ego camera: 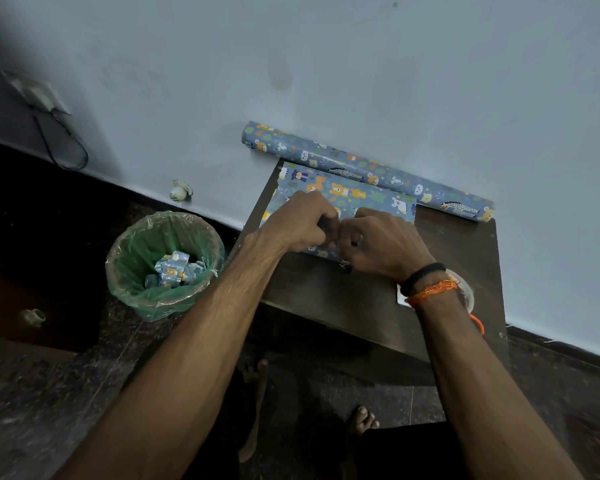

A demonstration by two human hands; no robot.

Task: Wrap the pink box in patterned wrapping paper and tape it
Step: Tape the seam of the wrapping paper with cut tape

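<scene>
Both forearms are reaching up from the bottom of the frame and meeting at the centre, over the near edge of the sheet [340, 195] of patterned paper. The left hand [298, 223] is lying knuckles-up with its fingers curled under, and the right hand [381, 242] is facing it, fingers bent inward; their fingertips are touching or nearly touching. Each hand seems to be pinching the paper's near edge, though the grip itself is hidden under the knuckles. The right wrist is wearing a black band [421, 277] and an orange thread [430, 292].

The sheet is lying flat on the dark table [326, 292], spreading toward the upper centre. The pink box is not visible; it may be sitting under the paper and the hands. Just beyond the sheet, a roll [364, 169] of the same paper is lying against the wall. A tape roll [465, 292] is peeking out behind the right wrist. At the left of the frame, a green-lined bin [165, 265] is standing on the floor, holding paper scraps.
</scene>
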